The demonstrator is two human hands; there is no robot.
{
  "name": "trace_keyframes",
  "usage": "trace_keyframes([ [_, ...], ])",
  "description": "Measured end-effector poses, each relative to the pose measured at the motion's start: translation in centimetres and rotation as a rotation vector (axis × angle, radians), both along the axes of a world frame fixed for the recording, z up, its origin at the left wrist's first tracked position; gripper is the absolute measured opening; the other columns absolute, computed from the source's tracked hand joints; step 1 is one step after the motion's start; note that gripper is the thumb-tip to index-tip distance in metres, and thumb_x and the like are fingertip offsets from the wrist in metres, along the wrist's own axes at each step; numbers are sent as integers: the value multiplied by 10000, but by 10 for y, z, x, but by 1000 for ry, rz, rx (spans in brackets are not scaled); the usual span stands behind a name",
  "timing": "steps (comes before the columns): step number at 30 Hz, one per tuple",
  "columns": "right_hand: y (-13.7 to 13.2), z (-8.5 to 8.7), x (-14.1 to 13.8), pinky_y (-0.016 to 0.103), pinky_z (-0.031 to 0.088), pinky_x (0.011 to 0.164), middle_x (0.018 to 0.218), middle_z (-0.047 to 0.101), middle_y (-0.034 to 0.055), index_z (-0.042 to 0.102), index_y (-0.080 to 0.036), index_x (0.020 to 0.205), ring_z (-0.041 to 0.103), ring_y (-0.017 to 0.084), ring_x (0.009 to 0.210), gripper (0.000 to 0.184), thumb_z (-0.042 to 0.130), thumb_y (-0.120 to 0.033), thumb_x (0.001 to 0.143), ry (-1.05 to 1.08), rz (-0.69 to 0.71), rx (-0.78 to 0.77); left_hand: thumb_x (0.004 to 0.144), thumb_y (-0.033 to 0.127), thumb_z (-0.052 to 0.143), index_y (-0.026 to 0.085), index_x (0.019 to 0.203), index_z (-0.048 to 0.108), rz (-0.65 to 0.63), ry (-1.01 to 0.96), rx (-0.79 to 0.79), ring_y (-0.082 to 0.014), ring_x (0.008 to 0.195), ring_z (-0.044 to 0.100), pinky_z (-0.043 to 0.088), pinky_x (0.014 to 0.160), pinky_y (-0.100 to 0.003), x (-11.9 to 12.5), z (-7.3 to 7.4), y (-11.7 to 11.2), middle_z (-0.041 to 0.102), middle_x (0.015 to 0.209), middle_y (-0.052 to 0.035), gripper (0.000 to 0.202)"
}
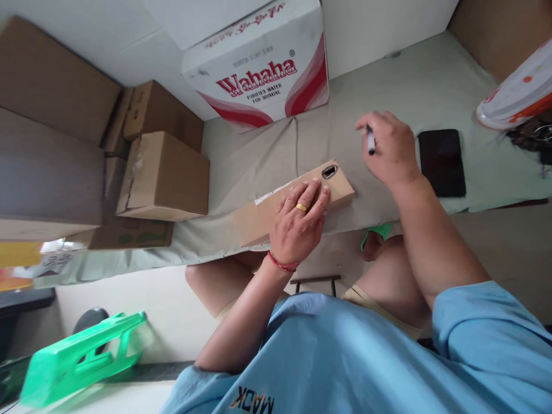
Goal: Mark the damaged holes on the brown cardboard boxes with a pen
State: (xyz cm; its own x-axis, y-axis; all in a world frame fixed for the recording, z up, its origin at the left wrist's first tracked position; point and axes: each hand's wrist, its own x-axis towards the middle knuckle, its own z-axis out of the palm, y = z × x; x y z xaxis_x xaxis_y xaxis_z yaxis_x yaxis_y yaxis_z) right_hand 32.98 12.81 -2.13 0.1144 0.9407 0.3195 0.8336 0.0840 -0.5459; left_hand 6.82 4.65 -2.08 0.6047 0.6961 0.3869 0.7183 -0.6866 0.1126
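Observation:
My left hand [301,218], with a gold ring and a red wrist cord, lies with its fingers stretched over a long narrow cardboard box [254,221]. Near the box's right end is a small dark oval hole [330,171] with a black outline. Up and to the right of the box, my right hand [388,146] is closed round a pen [371,141] with a whitish barrel and a dark end. The pen is apart from the box, and my fingers hide part of it.
Brown cardboard boxes [172,175] are stacked at the left. A white and red Wahaha carton [263,75] stands at the back. Right of my right hand lies a black phone-like slab [442,163]. A green plastic stool [77,362] lies at the lower left.

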Motion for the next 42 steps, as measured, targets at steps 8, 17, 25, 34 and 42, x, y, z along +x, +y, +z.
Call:
trace_keyframes([
  [8,-1,-35,13,492,555,1027,1270,719,163,678,-182,1449,650,336,1214,471,546,-146,999,-257,19,-298,1119,229,534,214,1575,644,-3,2,-1,-315,1496,609,500,1240,-479,1,0,0,661,1615,-153,470],
  [17,-52,2,75,487,409,1114,1539,582,352,489,-54,1614,510,399,1462,679,635,-456,1086,-250,-503,-342,1119,229,530,199,1553,662,-13,-6,0,-316,1487,615,504,1244,-494,1,-2,3,657,1618,-157,455],
  [25,-115,-44,78,582,458,1085,1573,554,343,375,-80,1673,500,488,1413,1059,866,-583,881,-161,-707,-519,1117,229,523,229,1561,658,-2,-20,-35,-315,1495,605,490,1254,-517,3,-3,5,652,1625,-147,464],
  [34,-80,-47,66,586,431,1143,1491,538,365,449,8,1615,499,468,1403,998,893,-471,860,-116,-822,-443,1105,200,509,197,1568,649,-19,-32,-54,-329,1498,596,493,1265,-546,4,-2,5,637,1635,-169,484],
  [42,-81,-51,44,595,510,1074,1367,579,309,591,-40,1351,634,442,1234,867,946,-459,680,-75,-612,-411,1084,206,522,142,1526,634,-140,-141,-173,-326,1579,531,475,1308,-538,-11,15,9,613,1630,-207,461],
])
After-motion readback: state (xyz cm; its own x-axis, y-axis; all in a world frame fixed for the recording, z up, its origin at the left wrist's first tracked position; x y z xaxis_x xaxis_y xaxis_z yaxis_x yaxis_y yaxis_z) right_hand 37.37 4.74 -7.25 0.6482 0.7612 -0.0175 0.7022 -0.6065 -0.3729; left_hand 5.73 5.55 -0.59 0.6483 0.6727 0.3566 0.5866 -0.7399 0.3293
